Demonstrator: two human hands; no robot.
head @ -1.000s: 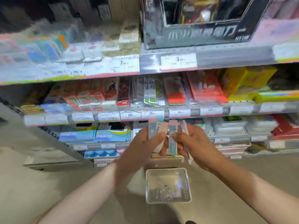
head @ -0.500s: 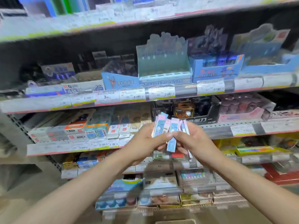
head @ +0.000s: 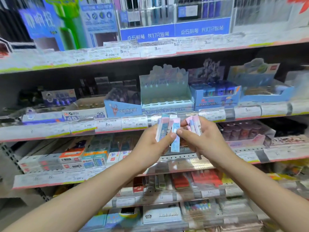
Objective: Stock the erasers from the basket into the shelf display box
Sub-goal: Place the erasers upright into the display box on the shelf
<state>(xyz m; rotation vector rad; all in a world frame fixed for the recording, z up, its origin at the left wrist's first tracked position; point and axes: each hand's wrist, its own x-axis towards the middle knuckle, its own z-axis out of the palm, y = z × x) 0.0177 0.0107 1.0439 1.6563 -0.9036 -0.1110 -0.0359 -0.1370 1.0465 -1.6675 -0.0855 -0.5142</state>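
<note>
My left hand grips a bunch of pastel blue and pink erasers, held upright in front of the shelf. My right hand holds several more pink and blue erasers and pinches one light-blue eraser between thumb and forefinger, right beside my left thumb. Both hands are just below and in front of the pale teal display box, whose tray with rows of round slots stands on the shelf above them. The basket is out of view.
A blue eraser box stands right of the teal box, a blue carton on its left. Price-tag rails run along each shelf edge. Lower shelves hold boxed erasers and packets; the top shelf carries pen displays.
The view has swung up from the floor basket to the upper shelves. Both hands rose with the erasers toward the teal display box, keeping their grip.
</note>
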